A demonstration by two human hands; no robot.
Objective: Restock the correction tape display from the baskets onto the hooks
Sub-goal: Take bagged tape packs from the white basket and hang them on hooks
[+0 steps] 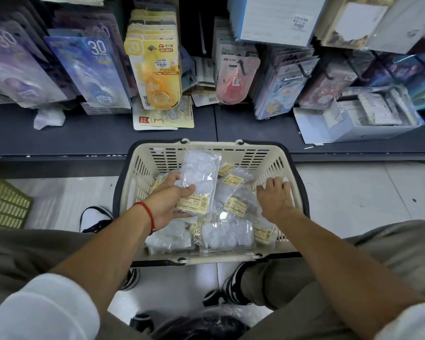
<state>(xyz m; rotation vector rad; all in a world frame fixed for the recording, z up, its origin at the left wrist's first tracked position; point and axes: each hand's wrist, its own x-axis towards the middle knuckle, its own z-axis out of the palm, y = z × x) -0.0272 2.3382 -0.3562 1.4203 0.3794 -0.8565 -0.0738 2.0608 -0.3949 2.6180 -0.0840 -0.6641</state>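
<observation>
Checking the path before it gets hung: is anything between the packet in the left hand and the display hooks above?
Nothing visible blocks it. The left hand holds the clear packet above the basket, with open space up to the hooks. Most visible hooks are full; the pink correction tape's hook has some room.

A crumpled white tissue lies on the dark shelf; an open white box (full of packets) sits far right.
</observation>
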